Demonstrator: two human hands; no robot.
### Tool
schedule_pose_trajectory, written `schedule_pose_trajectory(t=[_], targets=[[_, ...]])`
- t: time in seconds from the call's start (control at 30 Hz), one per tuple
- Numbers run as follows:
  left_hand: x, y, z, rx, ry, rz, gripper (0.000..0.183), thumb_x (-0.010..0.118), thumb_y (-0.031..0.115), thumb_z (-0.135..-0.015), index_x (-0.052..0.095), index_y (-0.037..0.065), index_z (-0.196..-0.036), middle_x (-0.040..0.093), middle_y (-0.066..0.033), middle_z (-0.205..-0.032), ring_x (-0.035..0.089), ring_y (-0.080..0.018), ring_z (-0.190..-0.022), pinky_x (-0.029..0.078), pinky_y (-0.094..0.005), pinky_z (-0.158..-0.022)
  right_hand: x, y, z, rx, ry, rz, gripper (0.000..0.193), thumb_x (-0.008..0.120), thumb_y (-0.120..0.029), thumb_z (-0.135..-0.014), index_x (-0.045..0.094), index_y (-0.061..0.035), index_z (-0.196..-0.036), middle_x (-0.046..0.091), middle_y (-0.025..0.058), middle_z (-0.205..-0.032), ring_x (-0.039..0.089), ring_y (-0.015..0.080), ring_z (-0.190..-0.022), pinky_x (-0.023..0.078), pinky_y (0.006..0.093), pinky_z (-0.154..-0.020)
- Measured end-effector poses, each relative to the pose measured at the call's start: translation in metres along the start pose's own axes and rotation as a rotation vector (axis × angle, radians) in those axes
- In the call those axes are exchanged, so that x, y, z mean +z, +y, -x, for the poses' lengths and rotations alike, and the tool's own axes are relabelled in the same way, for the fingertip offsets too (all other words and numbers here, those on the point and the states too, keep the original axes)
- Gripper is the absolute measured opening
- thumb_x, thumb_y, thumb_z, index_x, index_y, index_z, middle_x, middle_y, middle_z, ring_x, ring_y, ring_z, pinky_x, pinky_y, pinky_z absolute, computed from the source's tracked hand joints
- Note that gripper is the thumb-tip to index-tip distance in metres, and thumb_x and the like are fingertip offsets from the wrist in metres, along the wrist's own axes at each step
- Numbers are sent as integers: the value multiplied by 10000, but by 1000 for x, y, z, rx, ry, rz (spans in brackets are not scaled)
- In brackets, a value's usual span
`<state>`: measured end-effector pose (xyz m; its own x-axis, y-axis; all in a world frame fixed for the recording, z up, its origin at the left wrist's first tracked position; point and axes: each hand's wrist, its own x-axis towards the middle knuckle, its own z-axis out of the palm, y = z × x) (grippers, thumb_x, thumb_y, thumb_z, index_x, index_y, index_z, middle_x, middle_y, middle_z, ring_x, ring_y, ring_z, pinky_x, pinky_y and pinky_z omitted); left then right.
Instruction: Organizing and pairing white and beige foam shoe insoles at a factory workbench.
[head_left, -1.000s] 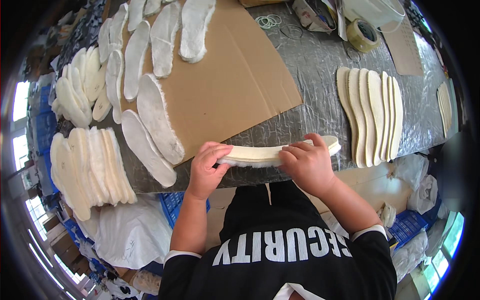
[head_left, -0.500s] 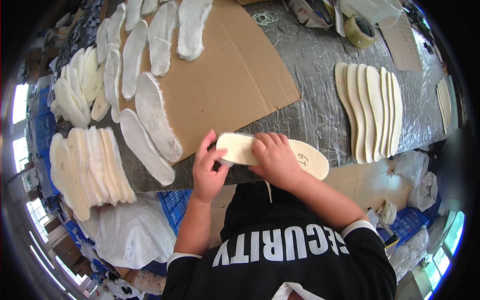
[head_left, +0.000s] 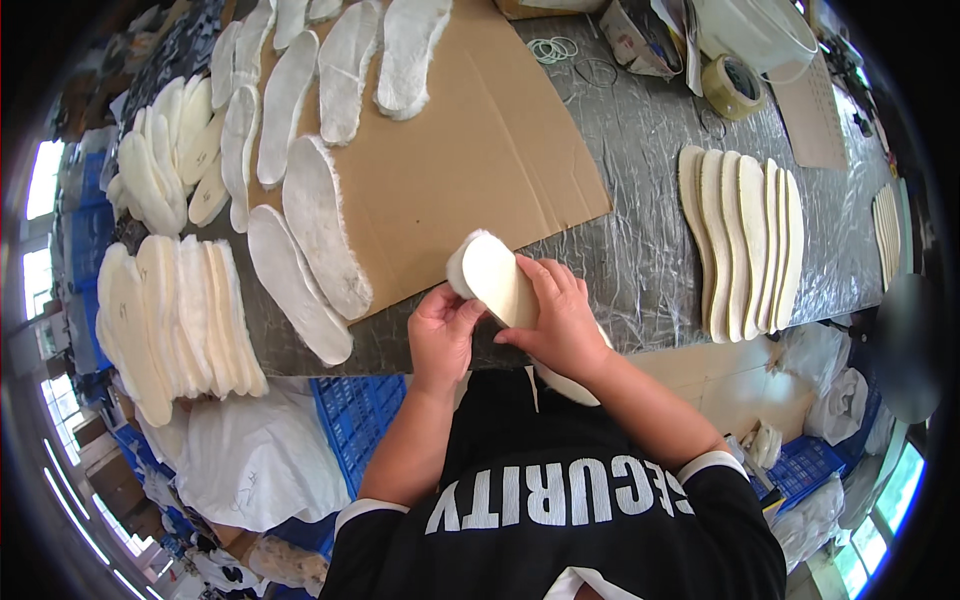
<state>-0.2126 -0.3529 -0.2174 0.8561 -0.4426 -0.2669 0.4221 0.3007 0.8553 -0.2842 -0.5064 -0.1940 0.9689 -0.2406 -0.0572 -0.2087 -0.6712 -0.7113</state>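
Observation:
A cream insole (head_left: 499,278) with a fluffy white layer along its far left edge is between my hands, just over the table's near edge. My left hand (head_left: 441,338) pinches its left edge between thumb and fingers. Across its middle lies my right hand (head_left: 562,322), gripping it with the thumb on the near side. The insole slants, its far end over the cardboard's near edge and its other end partly behind my right hand and wrist. To the left, a pair of white fleecy insoles (head_left: 325,228) rests on brown cardboard (head_left: 480,140) and the dark table covering.
Fanned cream insoles (head_left: 742,240) lie on the right of the table (head_left: 640,240). More insoles (head_left: 180,325) are stacked at the left edge. A tape roll (head_left: 733,86), rubber bands (head_left: 553,50) and a clear tub (head_left: 755,35) sit at the back. Below stands a blue crate (head_left: 355,425).
The insole has turned from nearly level to slanting, its left end swinging up and away. My left hand has moved right and closed from spread fingers to a pinch on its edge.

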Motion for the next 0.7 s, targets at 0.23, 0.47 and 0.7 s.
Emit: schedule_pose_trajectory(t=[0.23, 0.47, 0.7], targets=[[13, -12, -5, -136, 160, 31, 164, 698, 47, -871, 614, -10, -999, 652, -67, -945, 615, -120, -812, 523, -281, -749, 11, 4, -1, 324, 58, -269, 907, 907, -212, -563, 415, -28, -1303, 492, 176, -1202, 514, 355, -1091, 456, 415, -948], [11, -6, -22, -103, 274, 142, 86, 667, 0, -873, 608, -16, -933, 658, -80, -882, 624, -145, -789, 534, -297, -793, -23, 35, 14, 350, -32, -492, 824, 826, -136, -699, 379, -23, -1382, 573, 198, -1127, 600, 261, -954, 499, 357, -859], [-14, 10, 25, -305, 318, -49, 125, 662, 97, -904, 606, -10, -935, 657, -136, -873, 652, -201, -823, 562, -363, -760, -79, 74, 32, 474, -90, -402, 588, 753, -88, -746, 543, -109, -1294, 643, 90, -1017, 622, 204, -891, 492, 333, -813]])
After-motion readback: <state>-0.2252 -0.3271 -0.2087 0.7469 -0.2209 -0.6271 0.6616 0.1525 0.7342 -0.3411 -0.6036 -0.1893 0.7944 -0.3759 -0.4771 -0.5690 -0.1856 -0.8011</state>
